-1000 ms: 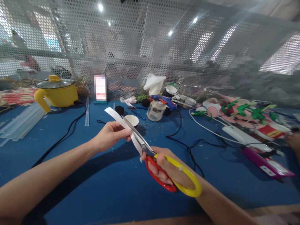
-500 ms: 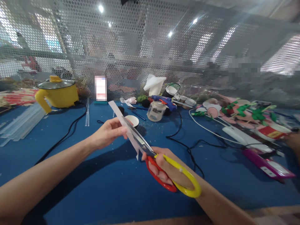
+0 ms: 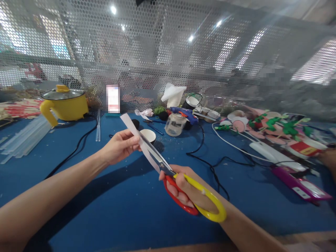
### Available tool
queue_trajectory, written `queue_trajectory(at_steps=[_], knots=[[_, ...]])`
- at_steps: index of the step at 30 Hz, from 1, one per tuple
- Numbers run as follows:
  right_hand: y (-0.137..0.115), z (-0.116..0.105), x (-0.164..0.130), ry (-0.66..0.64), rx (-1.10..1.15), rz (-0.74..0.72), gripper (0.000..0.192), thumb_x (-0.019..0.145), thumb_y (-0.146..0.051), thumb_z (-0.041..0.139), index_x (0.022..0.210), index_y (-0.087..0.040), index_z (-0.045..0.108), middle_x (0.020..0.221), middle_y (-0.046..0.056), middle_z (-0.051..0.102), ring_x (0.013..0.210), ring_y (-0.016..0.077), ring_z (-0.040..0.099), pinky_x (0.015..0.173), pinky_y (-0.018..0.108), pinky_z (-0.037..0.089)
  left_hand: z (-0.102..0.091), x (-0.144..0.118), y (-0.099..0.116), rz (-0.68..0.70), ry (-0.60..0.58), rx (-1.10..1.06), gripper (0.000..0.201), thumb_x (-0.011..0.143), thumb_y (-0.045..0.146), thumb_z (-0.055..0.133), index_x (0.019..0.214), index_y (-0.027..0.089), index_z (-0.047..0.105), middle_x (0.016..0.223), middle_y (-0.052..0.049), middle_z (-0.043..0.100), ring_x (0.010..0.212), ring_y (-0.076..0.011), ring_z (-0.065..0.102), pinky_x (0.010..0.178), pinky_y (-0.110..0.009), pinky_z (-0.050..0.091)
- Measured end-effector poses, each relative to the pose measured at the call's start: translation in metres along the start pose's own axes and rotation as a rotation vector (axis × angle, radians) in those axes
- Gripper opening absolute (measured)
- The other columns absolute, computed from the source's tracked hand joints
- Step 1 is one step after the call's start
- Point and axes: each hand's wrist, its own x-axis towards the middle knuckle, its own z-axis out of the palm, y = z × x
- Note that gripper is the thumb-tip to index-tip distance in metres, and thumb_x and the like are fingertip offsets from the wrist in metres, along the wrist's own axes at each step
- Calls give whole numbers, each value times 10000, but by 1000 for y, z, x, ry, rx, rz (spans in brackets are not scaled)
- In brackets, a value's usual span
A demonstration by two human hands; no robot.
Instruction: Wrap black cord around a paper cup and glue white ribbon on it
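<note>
My left hand (image 3: 125,144) pinches a white paper strip (image 3: 129,123) between thumb and fingers, above the blue table (image 3: 126,217). The strip slants down to the right along the scissors' blades. Wrapped round the red and yellow handles of the scissors (image 3: 195,196) is my right hand (image 3: 181,178). The metal blades point up and left, close against the strip; whether they cut into it I cannot tell. Just behind the blades sits a small white round dish (image 3: 148,135).
A yellow pot (image 3: 69,106) stands left, beside clear glue sticks (image 3: 28,136). Behind my hands are a plastic jar (image 3: 175,125) and a blue glue gun (image 3: 185,113). Black cables cross the right side, near a purple power strip (image 3: 299,183). Another person's hand (image 3: 328,155) shows at the right edge.
My left hand has shifted slightly left along the strip. A loose end that hung below the blades no longer shows. The scissors have hardly moved.
</note>
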Motion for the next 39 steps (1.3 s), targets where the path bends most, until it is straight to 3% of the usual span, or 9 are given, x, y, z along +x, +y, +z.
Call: queue_trajectory(at_steps=[6, 17, 28, 39], knots=[[4, -5, 1, -57, -38, -12, 620, 629, -716, 466, 880, -149, 481, 505, -80, 409, 302, 0, 256, 266, 138, 219, 0, 0, 1, -28, -23, -16, 173, 549, 180, 771, 655, 93, 666, 572, -10, 663, 510, -88, 602, 539, -186, 500], [4, -3, 6, 29, -139, 9, 808, 424, -820, 473, 897, -165, 479, 539, -62, 425, 361, 20, 297, 307, 149, 259, 2, 0, -7, 16, 31, 26, 140, 570, 175, 753, 623, 89, 656, 560, -15, 656, 492, -81, 584, 531, -196, 488], [10, -8, 12, -24, -179, -34, 859, 392, -852, 430, 911, -168, 454, 569, -52, 429, 375, 29, 318, 312, 163, 281, 3, -1, -7, 13, 17, 81, 153, 567, 198, 758, 627, 91, 665, 537, -6, 637, 491, -76, 576, 533, -187, 469], [13, -10, 8, -59, -165, -64, 775, 497, -813, 422, 936, -175, 454, 595, -47, 428, 404, 25, 321, 338, 144, 286, 2, -3, -13, 3, -18, 143, 163, 589, 218, 747, 688, 105, 683, 561, -11, 649, 518, -86, 582, 546, -203, 467]])
